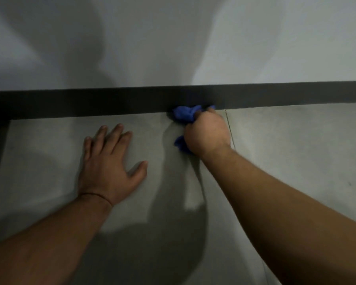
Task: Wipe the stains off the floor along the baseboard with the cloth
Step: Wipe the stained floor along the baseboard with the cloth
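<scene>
The cloth (pixel 184 115), a bunched blue rag, sits in my right hand (pixel 207 133) pressed down on the floor (pixel 286 151) right where the grey tile meets the dark baseboard (pixel 90 103). My fingers are clenched around it, so most of the rag is hidden inside my fist; one tuft pokes out ahead against the foot of the baseboard and another shows behind, under the heel of my hand. My left hand (pixel 109 161) lies flat on the tile, fingers spread and holding nothing, well apart from the cloth, and I judge it is propping my weight while I lean in.

I take this to be the wiping step itself, with the cloth already down on the seam. I cannot make out a distinct stain under or beside the rag; the light is dim, my arms throw heavy shadows across the tile, and the picture is soft. A thin grout line (pixel 229 126) runs away from the baseboard just to the right of my fist.

The next move, as I judge it, calls for firm downward pressure and a stroke along the baseboard, keeping the front tuft tucked into the corner so the edge gets cleaned rather than skipped. I would also want to shift my fist aside to check the tile beneath.
</scene>
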Demonstrator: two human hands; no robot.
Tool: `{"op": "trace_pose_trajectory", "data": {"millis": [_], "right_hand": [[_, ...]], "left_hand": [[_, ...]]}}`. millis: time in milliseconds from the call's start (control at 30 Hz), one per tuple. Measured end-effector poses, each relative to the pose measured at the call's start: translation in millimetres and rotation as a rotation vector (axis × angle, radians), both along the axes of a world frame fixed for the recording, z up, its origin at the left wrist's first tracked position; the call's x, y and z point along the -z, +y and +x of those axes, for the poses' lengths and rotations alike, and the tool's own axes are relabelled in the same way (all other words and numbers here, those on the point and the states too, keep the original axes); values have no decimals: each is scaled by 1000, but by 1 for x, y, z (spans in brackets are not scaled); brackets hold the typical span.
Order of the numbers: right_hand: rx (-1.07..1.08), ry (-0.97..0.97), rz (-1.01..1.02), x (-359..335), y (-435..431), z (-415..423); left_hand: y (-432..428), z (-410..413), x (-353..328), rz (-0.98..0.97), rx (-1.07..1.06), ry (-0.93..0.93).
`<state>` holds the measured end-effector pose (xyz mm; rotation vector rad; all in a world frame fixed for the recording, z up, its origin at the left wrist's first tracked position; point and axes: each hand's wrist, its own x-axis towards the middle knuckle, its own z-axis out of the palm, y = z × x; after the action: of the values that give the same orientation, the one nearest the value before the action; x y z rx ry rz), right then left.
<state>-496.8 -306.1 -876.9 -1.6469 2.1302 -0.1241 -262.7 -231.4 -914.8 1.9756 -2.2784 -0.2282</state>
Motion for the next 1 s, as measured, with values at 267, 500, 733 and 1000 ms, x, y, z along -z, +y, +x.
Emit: {"op": "trace_pose_trajectory", "data": {"millis": [267,500,733,1000], "right_hand": [[-441,25,-103,13,-13,26],[-129,-43,-399,20,5,-63],[797,-606,-720,7,-2,-64],[606,-642,-665,2,-11,22]], "left_hand": [[-1,2,1,15,8,-1],[1,2,3,-18,3,49],[1,2,3,-26,-6,50],[2,2,5,-33,-7,39]]}}
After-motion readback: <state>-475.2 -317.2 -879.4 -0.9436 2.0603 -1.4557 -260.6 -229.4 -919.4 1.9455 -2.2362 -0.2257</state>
